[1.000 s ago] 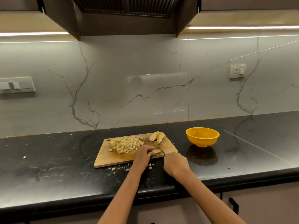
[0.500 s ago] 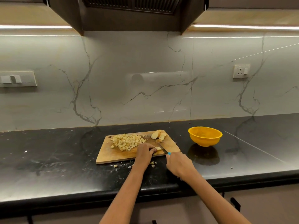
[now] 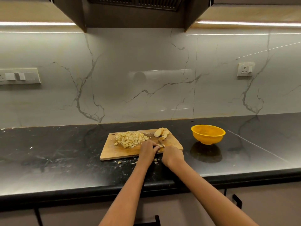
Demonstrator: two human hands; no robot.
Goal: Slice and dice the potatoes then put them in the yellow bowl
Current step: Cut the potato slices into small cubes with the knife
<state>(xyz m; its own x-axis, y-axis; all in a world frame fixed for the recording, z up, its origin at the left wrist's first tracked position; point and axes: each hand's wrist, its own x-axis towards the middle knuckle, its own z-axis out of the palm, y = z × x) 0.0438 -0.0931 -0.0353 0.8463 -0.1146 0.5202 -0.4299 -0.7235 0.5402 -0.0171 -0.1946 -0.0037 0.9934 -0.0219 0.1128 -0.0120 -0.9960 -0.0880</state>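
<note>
Two hands cutting potato on a wooden cutting board (image 3: pixel 117 152) on a black countertop (image 3: pixel 48 160).

We see our left hand (image 3: pixel 147 150) curled over a small potato piece (image 3: pixel 162 145) at the board's near edge; our right hand (image 3: pixel 173 155) grips a knife (image 3: pixel 160 141). Diced potato (image 3: pixel 129 139) sits mid-board, slices (image 3: pixel 160 133) at its far corner. The yellow bowl (image 3: pixel 208 134) stands right of the board.

A heap of pale diced potato (image 3: pixel 130 139) lay on the far left part of the wooden board. Several unpeeled slices (image 3: pixel 161 133) leaned together at the far right corner. The yellow bowl (image 3: pixel 208 134) stood upright on the counter, just right of the board.
</note>
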